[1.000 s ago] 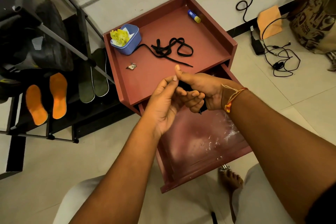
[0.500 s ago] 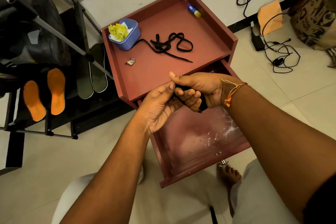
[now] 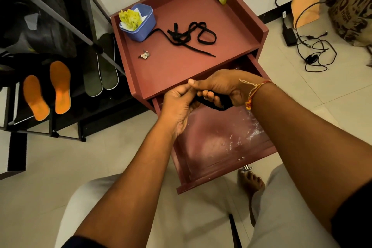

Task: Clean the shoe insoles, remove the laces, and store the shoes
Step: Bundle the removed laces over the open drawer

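The right grip [image 3: 223,88] hides most of the black lace [image 3: 223,105].

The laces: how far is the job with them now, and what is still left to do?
Done: one black lace lies loose on the cabinet top, and orange insoles lie out on the rack. In hand: the right hand grips a bundled second lace, the left hand pinching its end, above the open drawer. Left, probably: putting both laces away.
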`<state>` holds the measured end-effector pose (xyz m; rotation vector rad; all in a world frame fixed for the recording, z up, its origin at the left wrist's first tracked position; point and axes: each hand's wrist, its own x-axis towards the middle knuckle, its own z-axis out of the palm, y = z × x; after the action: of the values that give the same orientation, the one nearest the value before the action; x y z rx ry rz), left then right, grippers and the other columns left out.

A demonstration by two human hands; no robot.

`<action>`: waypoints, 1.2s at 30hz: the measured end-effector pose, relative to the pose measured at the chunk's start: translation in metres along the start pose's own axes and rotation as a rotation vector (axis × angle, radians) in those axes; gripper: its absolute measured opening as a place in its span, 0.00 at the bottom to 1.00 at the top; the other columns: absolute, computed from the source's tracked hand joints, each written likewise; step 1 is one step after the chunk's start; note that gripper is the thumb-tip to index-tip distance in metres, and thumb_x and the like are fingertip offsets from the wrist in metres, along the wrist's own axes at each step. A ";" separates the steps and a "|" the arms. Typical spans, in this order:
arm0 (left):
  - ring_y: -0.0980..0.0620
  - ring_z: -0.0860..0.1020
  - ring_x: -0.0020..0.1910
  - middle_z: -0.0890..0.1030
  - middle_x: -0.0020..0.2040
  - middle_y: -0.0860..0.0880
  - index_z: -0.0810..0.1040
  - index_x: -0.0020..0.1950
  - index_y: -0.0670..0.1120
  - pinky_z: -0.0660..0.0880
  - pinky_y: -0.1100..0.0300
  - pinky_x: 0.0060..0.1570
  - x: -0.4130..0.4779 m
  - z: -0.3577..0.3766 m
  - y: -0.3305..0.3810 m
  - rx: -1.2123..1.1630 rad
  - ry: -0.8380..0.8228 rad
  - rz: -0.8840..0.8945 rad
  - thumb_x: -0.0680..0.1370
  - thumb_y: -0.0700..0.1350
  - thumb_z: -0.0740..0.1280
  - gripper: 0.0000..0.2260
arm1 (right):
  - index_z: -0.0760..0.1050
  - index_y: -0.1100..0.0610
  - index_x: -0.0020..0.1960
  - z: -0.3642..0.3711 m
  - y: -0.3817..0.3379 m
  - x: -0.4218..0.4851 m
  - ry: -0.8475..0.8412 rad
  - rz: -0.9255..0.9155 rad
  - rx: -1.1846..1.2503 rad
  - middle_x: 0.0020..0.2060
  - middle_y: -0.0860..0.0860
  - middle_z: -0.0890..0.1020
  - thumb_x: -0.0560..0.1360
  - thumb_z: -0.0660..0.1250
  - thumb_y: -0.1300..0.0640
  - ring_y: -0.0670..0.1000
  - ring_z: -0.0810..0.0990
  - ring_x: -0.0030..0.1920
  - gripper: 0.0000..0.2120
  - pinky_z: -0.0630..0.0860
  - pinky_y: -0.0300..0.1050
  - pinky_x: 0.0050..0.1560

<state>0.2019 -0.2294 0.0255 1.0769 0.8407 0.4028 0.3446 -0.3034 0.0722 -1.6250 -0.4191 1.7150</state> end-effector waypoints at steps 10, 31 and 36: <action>0.51 0.81 0.47 0.86 0.45 0.49 0.84 0.56 0.41 0.80 0.59 0.48 0.007 -0.027 -0.033 0.153 0.073 -0.044 0.79 0.36 0.69 0.07 | 0.82 0.60 0.51 -0.004 0.013 0.020 0.227 -0.058 -0.515 0.43 0.56 0.83 0.80 0.66 0.52 0.52 0.79 0.43 0.12 0.79 0.47 0.49; 0.52 0.80 0.57 0.83 0.60 0.50 0.85 0.55 0.47 0.72 0.65 0.54 0.105 -0.071 -0.098 1.136 0.155 -0.219 0.78 0.38 0.70 0.09 | 0.79 0.60 0.59 0.001 0.025 0.046 0.330 -0.020 -0.726 0.54 0.57 0.82 0.82 0.61 0.51 0.58 0.81 0.56 0.15 0.78 0.55 0.59; 0.50 0.79 0.56 0.82 0.61 0.46 0.83 0.60 0.44 0.68 0.65 0.50 0.104 -0.068 -0.098 1.173 0.167 -0.240 0.79 0.37 0.68 0.11 | 0.78 0.59 0.62 0.003 0.026 0.046 0.356 -0.057 -0.760 0.55 0.55 0.81 0.82 0.62 0.51 0.55 0.78 0.56 0.15 0.76 0.51 0.60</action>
<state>0.2058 -0.1634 -0.1179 1.9923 1.3899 -0.2789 0.3370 -0.2889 0.0218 -2.3640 -1.0066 1.2362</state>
